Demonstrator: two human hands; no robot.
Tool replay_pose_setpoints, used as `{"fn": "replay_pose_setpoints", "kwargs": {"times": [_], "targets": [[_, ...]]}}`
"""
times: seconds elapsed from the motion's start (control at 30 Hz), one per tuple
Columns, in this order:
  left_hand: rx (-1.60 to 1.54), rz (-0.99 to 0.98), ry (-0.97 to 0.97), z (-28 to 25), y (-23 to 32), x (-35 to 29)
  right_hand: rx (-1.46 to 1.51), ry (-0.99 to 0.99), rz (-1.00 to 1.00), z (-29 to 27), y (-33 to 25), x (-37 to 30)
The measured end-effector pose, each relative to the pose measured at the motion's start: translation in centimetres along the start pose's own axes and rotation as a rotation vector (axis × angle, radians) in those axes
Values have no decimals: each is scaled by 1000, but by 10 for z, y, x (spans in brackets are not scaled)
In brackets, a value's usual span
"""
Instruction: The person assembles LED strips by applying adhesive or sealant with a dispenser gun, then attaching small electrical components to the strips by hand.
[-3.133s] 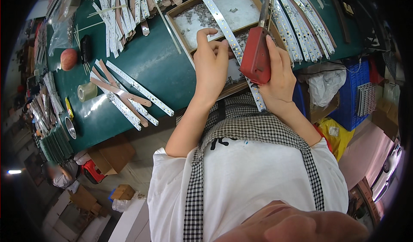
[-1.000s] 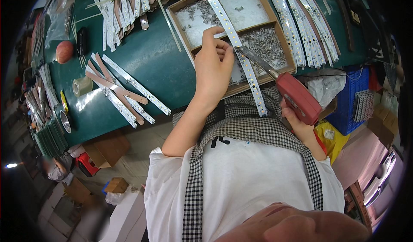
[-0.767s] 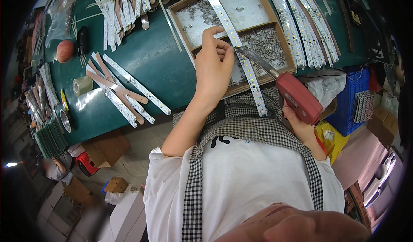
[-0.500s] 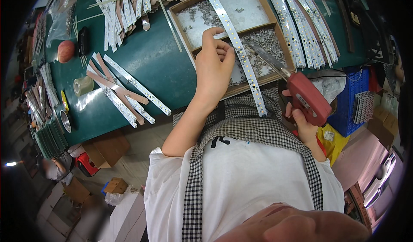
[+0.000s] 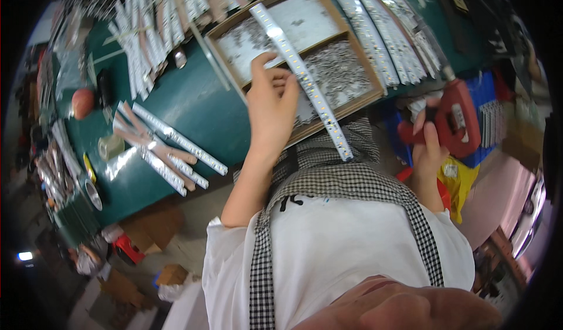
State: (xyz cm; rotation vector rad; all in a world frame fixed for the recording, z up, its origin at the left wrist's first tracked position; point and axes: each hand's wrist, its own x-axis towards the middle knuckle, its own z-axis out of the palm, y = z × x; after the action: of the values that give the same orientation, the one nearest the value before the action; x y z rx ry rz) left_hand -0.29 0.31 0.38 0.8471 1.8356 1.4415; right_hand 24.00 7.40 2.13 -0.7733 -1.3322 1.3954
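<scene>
A white LED strip (image 5: 301, 75) slants across the top of a divided wooden box (image 5: 365, 103), its near end over my checked apron. Beside the strip's left edge is my left hand (image 5: 272, 98), its fingers curled in and fingertips close to that edge. Whether they grip the strip or a small part is hidden. On the right, my right hand (image 5: 429, 151) is closed round the handle of a red pistol-shaped soldering gun (image 5: 460, 119). Its blurred barrel points up and away, apart from the strip. Small metal parts (image 5: 343, 75) fill the box's near compartment.
Further LED strips (image 5: 375, 42) lie right of the box, others (image 5: 152, 36) at the far left. A small crossed pile (image 5: 167, 148), a tape roll (image 5: 111, 147) and an apple (image 5: 82, 103) sit on the green table (image 5: 193, 113). A blue crate (image 5: 484, 104) stands at right.
The soldering gun in my right hand has swung right and its tip has left the strip. My left hand stays by the strip. The whole view has shifted and tilted somewhat.
</scene>
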Motion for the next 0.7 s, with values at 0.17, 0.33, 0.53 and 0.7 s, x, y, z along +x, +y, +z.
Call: {"fn": "replay_pose_setpoints", "kwargs": {"times": [0.17, 0.33, 0.53, 0.7], "targets": [[330, -140, -10, 1, 23, -19, -576, 193, -282, -49, 33, 45], [-86, -166, -32, 2, 5, -32, -1083, 166, -464, -47, 30, 70], [-39, -29, 333, -78, 0, -34, -1215, 199, -501, -47, 31, 91], [510, -103, 623, -161, -14, -63, -898, 215, -255, -41, 29, 84]]}}
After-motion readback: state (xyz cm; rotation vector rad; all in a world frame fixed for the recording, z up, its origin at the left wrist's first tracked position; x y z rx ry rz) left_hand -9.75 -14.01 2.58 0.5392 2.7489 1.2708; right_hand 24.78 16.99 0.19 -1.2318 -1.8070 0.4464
